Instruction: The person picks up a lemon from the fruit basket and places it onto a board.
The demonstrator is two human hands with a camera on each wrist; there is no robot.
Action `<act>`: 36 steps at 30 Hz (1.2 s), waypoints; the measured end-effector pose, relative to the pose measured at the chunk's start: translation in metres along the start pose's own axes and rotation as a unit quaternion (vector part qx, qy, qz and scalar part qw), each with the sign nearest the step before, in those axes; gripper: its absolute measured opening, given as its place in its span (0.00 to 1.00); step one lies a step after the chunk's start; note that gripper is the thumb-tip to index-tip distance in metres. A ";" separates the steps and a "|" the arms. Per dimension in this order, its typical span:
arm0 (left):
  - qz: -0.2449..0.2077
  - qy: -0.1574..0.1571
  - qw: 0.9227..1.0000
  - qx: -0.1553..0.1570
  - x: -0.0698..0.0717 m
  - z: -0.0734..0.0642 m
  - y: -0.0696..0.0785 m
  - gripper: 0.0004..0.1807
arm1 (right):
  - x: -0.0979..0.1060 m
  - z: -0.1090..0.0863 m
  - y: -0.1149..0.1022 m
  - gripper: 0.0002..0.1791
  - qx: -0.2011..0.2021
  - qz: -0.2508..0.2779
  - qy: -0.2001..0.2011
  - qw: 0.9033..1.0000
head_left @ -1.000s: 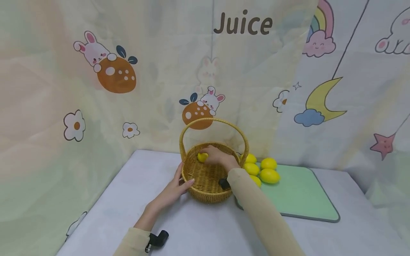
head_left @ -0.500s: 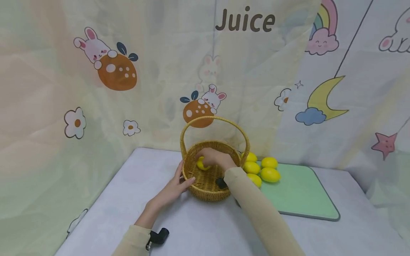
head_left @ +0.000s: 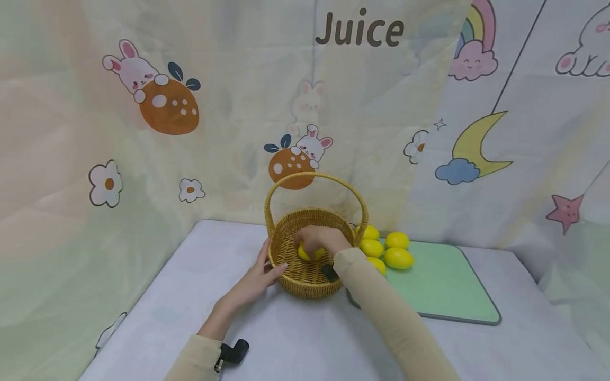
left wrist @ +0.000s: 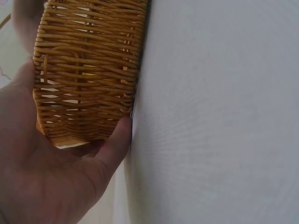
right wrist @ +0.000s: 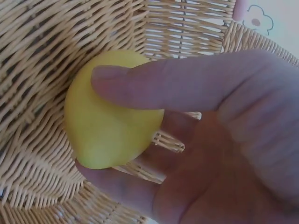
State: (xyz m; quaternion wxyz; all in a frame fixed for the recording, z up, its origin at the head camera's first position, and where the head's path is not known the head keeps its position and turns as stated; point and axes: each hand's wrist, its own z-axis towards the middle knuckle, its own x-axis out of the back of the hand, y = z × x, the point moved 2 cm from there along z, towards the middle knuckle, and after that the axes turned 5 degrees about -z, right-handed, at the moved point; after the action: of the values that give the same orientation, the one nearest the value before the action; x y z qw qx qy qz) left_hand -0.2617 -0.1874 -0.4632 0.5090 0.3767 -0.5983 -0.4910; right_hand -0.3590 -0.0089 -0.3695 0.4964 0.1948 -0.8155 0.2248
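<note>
A round wicker basket [head_left: 310, 290] with a tall hoop handle stands on the white table. My left hand [head_left: 257, 276] grips its near left side; in the left wrist view the fingers [left wrist: 117, 140] spread along the woven wall. Inside the basket my right hand [head_left: 320, 239] holds a yellow lemon [right wrist: 110, 130] low, close to the woven bottom. The thumb [right wrist: 126, 86] lies across the lemon's top and the other fingers reach round its far side. A trace of yellow shows through the weave in the left wrist view.
Several more lemons [head_left: 398, 258] lie grouped right of the basket, by a pale green board [head_left: 452, 280] with a grey edge. Part of that group hides behind the basket handle and right sleeve. A printed cloth [head_left: 229, 106] hangs behind the table [head_left: 286, 338].
The right hand has moved the lemon from the basket's back left wall toward the middle of its bottom. My left hand keeps its hold on the basket.
</note>
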 end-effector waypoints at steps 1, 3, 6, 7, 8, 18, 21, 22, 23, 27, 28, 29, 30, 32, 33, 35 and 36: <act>0.001 0.000 1.000 0.000 0.000 0.000 0.000 0.49 | 0.001 -0.002 0.001 0.30 -0.001 0.001 -0.005 1.000; -0.003 -0.002 1.000 -0.001 0.000 0.000 0.000 0.49 | 0.003 -0.006 0.003 0.32 0.001 0.001 -0.013 1.000; -0.003 -0.002 1.000 -0.001 0.000 0.000 0.000 0.49 | 0.007 -0.010 0.006 0.33 0.006 -0.006 -0.011 1.000; -0.002 -0.002 1.000 0.000 0.000 0.000 0.001 0.49 | 0.008 -0.012 0.007 0.33 0.007 -0.011 -0.007 1.000; -0.003 -0.002 1.000 0.000 0.000 0.000 0.001 0.49 | 0.010 -0.014 0.008 0.33 0.013 -0.016 -0.003 1.000; 0.002 -0.003 1.000 0.004 -0.001 0.000 0.001 0.50 | 0.019 -0.048 0.011 0.32 0.073 -0.011 0.058 0.996; 0.003 -0.001 1.000 0.007 -0.001 0.000 0.001 0.50 | 0.019 -0.059 0.013 0.33 0.091 -0.010 0.078 0.993; 0.004 0.000 1.000 0.007 -0.001 0.000 0.001 0.50 | 0.018 -0.063 0.015 0.33 0.095 -0.011 0.086 0.992; 0.003 -0.002 1.000 0.007 -0.002 0.000 0.001 0.50 | 0.017 -0.066 0.017 0.33 0.099 -0.015 0.096 0.990; -0.004 -0.010 1.000 0.005 -0.003 0.000 0.001 0.50 | 0.011 -0.084 0.026 0.34 0.108 -0.009 0.129 0.986; -0.004 -0.011 1.000 0.005 -0.003 0.000 0.002 0.50 | 0.009 -0.088 0.028 0.34 0.111 -0.002 0.137 0.984; -0.006 -0.013 1.000 0.004 -0.003 0.001 0.002 0.50 | 0.007 -0.091 0.030 0.35 0.114 0.001 0.142 0.983; -0.005 -0.012 1.000 0.005 -0.002 0.001 0.002 0.51 | 0.006 -0.095 0.032 0.35 0.117 0.007 0.146 0.982; -0.003 -0.009 1.000 0.007 -0.001 0.001 0.001 0.51 | 0.002 -0.100 0.035 0.35 0.123 0.016 0.153 0.980; -0.003 -0.009 1.000 0.008 -0.001 0.001 0.001 0.51 | 0.000 -0.103 0.037 0.35 0.126 0.018 0.154 0.980; -0.002 -0.011 1.000 0.010 -0.001 0.001 0.000 0.51 | -0.004 -0.108 0.039 0.36 0.129 0.022 0.157 0.979; -0.003 -0.011 1.000 0.011 -0.001 0.001 0.000 0.51 | -0.006 -0.110 0.040 0.36 0.132 0.023 0.160 0.978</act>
State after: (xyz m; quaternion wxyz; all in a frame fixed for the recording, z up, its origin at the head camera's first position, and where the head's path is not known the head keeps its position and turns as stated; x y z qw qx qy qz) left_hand -0.2621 -0.1867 -0.4633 0.4967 0.3781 -0.6082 -0.4903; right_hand -0.2991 0.0863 -0.3370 0.5851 0.2015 -0.6931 0.3697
